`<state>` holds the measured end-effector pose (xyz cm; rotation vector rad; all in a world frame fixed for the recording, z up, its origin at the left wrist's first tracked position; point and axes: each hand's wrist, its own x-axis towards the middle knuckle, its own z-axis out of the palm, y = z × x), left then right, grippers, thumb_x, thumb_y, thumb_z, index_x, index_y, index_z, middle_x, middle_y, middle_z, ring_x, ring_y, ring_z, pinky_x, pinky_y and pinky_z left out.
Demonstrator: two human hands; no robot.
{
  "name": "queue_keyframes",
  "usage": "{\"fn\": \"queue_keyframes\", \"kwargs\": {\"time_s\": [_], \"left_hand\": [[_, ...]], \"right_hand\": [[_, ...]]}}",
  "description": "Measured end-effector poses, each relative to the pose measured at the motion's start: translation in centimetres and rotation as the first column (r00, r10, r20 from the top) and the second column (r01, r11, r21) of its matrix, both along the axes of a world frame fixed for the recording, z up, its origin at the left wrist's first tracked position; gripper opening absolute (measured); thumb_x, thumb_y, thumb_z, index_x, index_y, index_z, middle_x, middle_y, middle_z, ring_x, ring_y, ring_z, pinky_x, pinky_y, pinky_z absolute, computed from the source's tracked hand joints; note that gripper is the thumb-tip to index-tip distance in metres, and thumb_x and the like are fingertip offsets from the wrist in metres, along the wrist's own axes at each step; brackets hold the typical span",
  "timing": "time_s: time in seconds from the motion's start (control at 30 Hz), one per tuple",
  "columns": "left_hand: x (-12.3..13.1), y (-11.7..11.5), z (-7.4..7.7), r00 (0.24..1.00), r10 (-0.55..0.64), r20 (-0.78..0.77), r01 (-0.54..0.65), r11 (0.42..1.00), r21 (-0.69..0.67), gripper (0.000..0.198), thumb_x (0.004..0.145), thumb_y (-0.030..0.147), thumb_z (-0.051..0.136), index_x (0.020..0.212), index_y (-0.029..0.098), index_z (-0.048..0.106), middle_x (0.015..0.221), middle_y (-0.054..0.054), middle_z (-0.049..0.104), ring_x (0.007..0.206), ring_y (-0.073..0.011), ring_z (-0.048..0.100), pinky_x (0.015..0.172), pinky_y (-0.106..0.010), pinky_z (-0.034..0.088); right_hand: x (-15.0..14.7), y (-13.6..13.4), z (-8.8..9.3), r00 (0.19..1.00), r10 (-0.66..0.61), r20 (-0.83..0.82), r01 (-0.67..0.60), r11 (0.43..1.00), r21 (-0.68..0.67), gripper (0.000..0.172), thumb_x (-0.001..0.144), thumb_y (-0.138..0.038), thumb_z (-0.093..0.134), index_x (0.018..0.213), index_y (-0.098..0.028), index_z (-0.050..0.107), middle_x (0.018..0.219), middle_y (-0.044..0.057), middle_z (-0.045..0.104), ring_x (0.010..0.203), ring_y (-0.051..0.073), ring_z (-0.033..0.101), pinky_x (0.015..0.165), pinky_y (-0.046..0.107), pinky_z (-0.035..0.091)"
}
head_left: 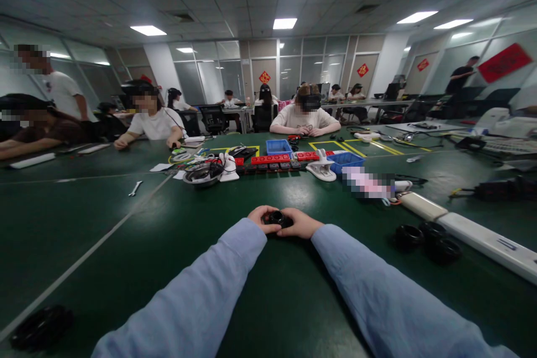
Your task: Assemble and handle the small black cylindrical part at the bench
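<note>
1. Black and glossy, a rounded part lies at the far lower left of your green table, well apart from your sleeves; beyond it, a small wrench lies near a pale line across the surface.
2. Coiled cables are heaped farther out, left of centre, beside a white clamp and a row of red blocks, all past your reach as your arms now stand.
3. Your left hand curls around the left side of a black ring-shaped part, its fingers bent in against the rim; how hard they press, you cannot tell from here.
4. Your right hand closes on the same part from the right, so the piece sits directly between your two hands, neither one nearer. Its dark opening faces up, the axis through it roughly upright, and no long side shows; whether its base touches the table is hidden.
5. Three similar black rings stand apart to your right, nearer your right hand than your left, just beside a long white case.
</note>
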<state>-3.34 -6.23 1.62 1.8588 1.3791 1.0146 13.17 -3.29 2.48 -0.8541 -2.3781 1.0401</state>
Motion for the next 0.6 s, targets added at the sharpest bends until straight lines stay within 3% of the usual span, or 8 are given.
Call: {"fn": "queue_keyframes", "kwargs": {"time_s": [0.13,0.6], "left_hand": [[-0.24,0.44,-0.41,0.996,-0.031,0.084,0.037,0.997,-0.066,0.048,0.047,0.024,0.070,0.091,0.013,0.055,0.073,-0.002,0.053,0.060,-0.0078,0.046,0.052,-0.019,0.037],[-0.19,0.54,-0.73,0.997,-0.011,0.071,0.014,0.999,-0.047,0.050,0.047,0.025,0.070,0.092,0.011,0.055,0.073,-0.002,0.054,0.059,-0.0080,0.046,0.054,-0.021,0.037]], "right_hand": [[0.30,0.72,0.07,0.991,0.131,-0.039,-0.134,0.987,-0.087,0.041,0.059,-0.027,0.062,0.097,-0.014,0.053,0.089,0.002,0.059,0.082,0.015,0.053,0.074,0.027,0.039],[0.28,0.71,-0.17,0.995,0.091,-0.050,-0.097,0.986,-0.136,0.038,0.058,-0.027,0.063,0.092,-0.013,0.055,0.083,0.002,0.059,0.077,0.014,0.053,0.070,0.027,0.040]]}}
